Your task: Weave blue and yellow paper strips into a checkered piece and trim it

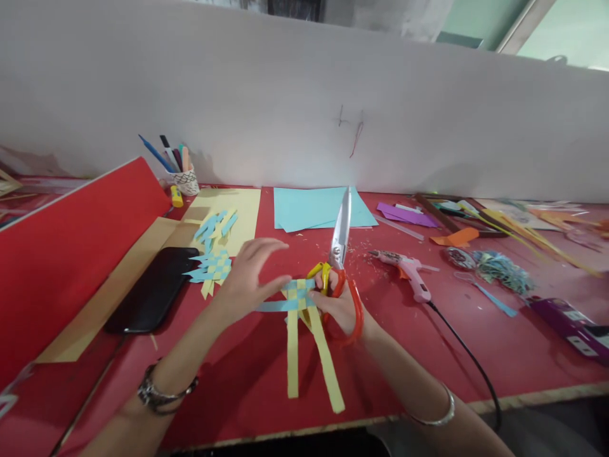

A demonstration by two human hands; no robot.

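Observation:
My left hand (252, 279) is open, its thumb and fingers spread apart in a curve, the thumb tip close to the left edge of a woven paper piece (299, 293). Whether the thumb touches it, I cannot tell. The piece is a small blue and yellow checkered weave, with two long yellow strips hanging down and a blue strip sticking out to the left. My right hand (340, 308) pinches its right side. Scissors (341, 231) with orange and yellow handles also hang in that hand, blades pointing up.
At left lie a finished-looking woven piece (209, 270), cut scraps (216, 228), a black phone (155, 289) and a red board (85, 247). Behind are blue sheets (318, 206) and a pen cup (185, 181). A pink glue gun (404, 270) with its cord lies at right.

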